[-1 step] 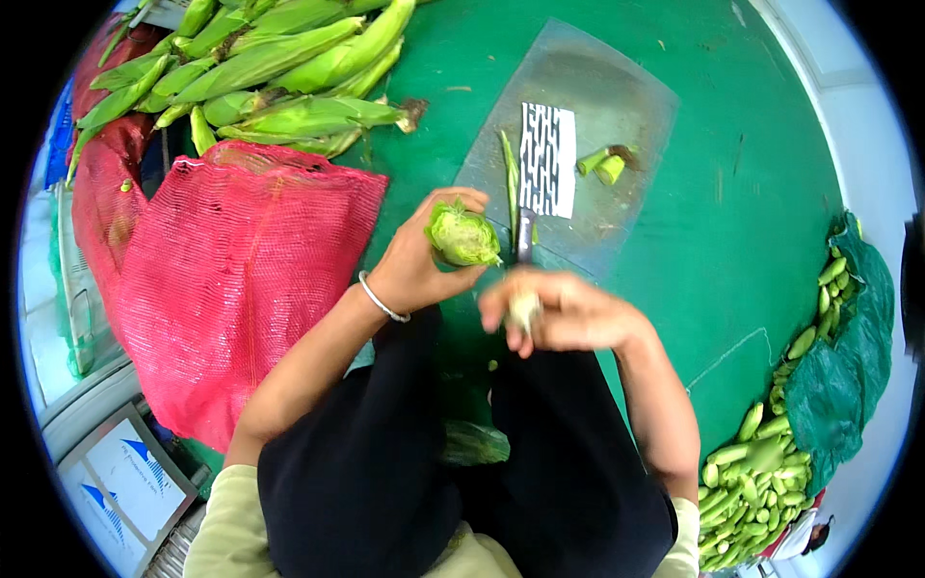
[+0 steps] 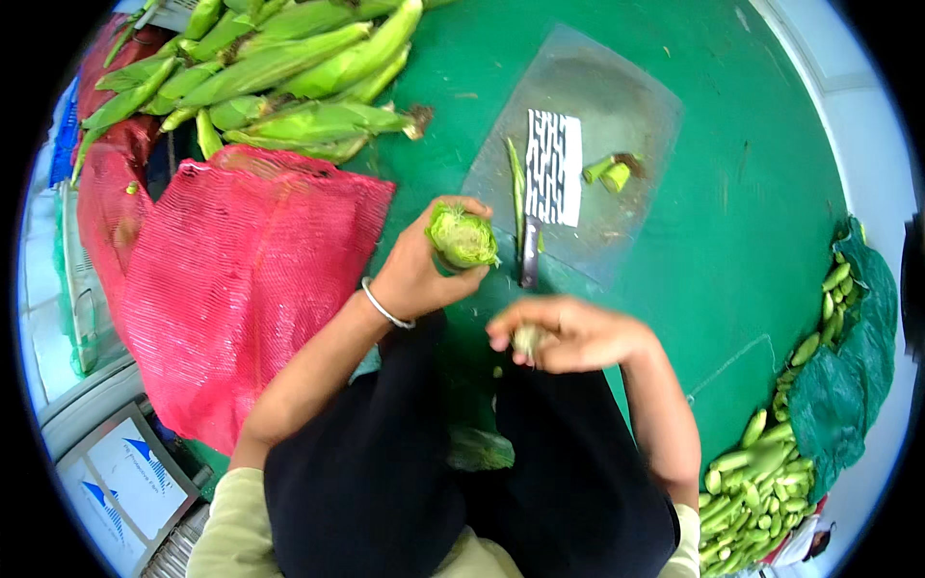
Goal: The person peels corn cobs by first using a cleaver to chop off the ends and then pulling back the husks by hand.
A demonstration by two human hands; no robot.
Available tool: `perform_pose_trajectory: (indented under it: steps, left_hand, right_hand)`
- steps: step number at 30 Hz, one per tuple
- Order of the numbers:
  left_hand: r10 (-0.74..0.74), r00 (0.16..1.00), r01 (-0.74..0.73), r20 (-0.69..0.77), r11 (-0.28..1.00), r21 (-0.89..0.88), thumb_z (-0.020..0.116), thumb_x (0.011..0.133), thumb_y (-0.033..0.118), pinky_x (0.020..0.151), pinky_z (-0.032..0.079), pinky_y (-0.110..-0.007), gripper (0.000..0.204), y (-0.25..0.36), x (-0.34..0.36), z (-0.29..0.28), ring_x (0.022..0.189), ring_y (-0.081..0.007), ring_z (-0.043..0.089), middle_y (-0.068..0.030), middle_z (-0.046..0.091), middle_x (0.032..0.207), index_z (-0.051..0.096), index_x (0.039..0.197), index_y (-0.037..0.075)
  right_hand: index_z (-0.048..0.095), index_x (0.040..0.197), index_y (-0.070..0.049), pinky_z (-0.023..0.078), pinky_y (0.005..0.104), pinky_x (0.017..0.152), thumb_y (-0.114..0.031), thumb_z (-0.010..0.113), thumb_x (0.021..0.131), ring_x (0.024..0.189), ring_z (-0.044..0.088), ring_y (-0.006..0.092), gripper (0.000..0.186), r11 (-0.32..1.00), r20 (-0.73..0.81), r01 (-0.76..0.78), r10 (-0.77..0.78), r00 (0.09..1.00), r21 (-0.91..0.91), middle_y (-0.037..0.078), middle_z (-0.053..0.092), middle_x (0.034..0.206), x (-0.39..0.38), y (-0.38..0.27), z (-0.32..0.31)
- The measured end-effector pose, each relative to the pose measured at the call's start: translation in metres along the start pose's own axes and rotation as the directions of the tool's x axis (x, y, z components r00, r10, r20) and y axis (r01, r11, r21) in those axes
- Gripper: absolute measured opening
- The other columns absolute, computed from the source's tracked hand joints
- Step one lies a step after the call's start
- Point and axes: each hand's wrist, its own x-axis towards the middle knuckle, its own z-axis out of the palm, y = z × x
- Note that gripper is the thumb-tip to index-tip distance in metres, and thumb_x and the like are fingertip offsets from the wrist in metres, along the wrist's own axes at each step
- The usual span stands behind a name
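My left hand (image 2: 424, 260) is closed around an ear of corn (image 2: 462, 238), its cut end with frayed pale green husk facing up. To its right, lower down and over my lap, my right hand (image 2: 578, 334) pinches a small pale cut piece (image 2: 526, 339), probably of corn; the fingers partly hide it. Beyond my hands a cleaver (image 2: 553, 173) with a black and white patterned blade lies on a clear plastic cutting board (image 2: 617, 87), its dark handle toward me. A strip of green husk (image 2: 516, 178) is left of the blade, and cut green stem ends (image 2: 614, 175) lie right of it.
Unhusked corn ears (image 2: 289, 82) are heaped at the far left, by a red mesh sack (image 2: 251, 289). Many small green ears (image 2: 761, 491) are piled at the right beside a dark green sheet (image 2: 843, 376). A transparent plastic bag (image 2: 479, 449) lies between my legs.
My right hand has drawn slightly toward me, away from the cleaver handle, with the pale piece still in it. My left hand keeps its grip on the corn. The whole view has shifted a little.
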Motion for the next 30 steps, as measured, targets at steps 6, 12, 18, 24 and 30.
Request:
perform_pose_trajectory:
  steps: [6, 12, 18, 24, 30]
  left_hand:
    - [-0.116, 0.947, 0.048, -0.3, 0.973, -0.224, 0.071, 0.07, 0.008, 0.07, 0.046, -0.026, 0.025, 0.02, 0.024, -0.011, 0.075, -0.0117, 0.057, -0.0037, 0.06, 0.082, 0.055, 0.088, 0.004]
    - [-0.45, 0.826, 0.105, -0.339, 0.714, -0.692, 0.053, 0.08, 0.0, 0.068, 0.049, -0.03, 0.012, 0.026, 0.066, -0.027, 0.073, -0.018, 0.059, -0.011, 0.059, 0.082, 0.05, 0.092, 0.002]
    - [-0.232, 0.814, 0.546, -0.533, 0.616, 0.567, 0.052, 0.081, 0.028, 0.049, 0.043, -0.036, 0.03, -0.083, 0.089, -0.176, 0.055, -0.0211, 0.056, -0.0131, 0.063, 0.067, 0.063, 0.084, 0.0]
    - [0.127, 0.928, 0.318, -0.35, 0.221, 0.922, 0.054, 0.075, -0.001, 0.101, 0.032, -0.043, 0.056, -0.224, 0.042, -0.307, 0.118, -0.0412, 0.039, -0.0266, 0.041, 0.125, 0.036, 0.129, -0.005]
    - [0.07, 0.949, 0.284, -0.308, 0.236, 0.929, 0.058, 0.072, -0.002, 0.104, 0.027, -0.04, 0.07, -0.268, 0.056, -0.324, 0.124, -0.0412, 0.031, -0.0268, 0.027, 0.136, 0.029, 0.136, 0.004]
  right_hand:
    - [0.03, 0.131, 0.004, 0.034, 0.0399, 0.099, -0.016, 0.072, 0.069, 0.119, 0.041, 0.0366, 0.077, 0.672, -0.373, 0.014, -0.427, 0.824, -0.74, 0.025, 0.043, 0.124, 0.042, 0.041, 0.017]
    - [0.027, 0.133, 0.002, 0.037, 0.0344, 0.095, -0.02, 0.081, 0.061, 0.112, 0.048, 0.0237, 0.092, 0.885, -0.588, 0.168, -0.42, 0.691, -0.435, 0.016, 0.049, 0.118, 0.054, 0.055, 0.013]
    - [0.041, 0.122, -0.001, 0.045, 0.0314, 0.084, -0.023, 0.075, 0.07, 0.096, 0.055, 0.0182, 0.066, 0.971, -0.846, 0.233, -0.165, 0.507, -0.049, 0.011, 0.057, 0.106, -0.034, 0.071, -0.035]
    - [0.034, 0.126, 0.002, 0.047, 0.0321, 0.083, -0.02, 0.075, 0.074, 0.095, 0.055, 0.0179, 0.069, 0.944, -0.973, 0.28, -0.21, 0.092, -0.177, 0.011, 0.055, 0.107, -0.071, 0.089, -0.181]
    - [0.041, 0.124, 0.003, 0.047, 0.0299, 0.081, -0.005, 0.059, 0.083, 0.095, 0.058, 0.0191, 0.045, 0.906, -0.916, -0.157, -0.401, -0.028, -0.392, 0.013, 0.054, 0.111, -0.119, 0.114, -0.25]
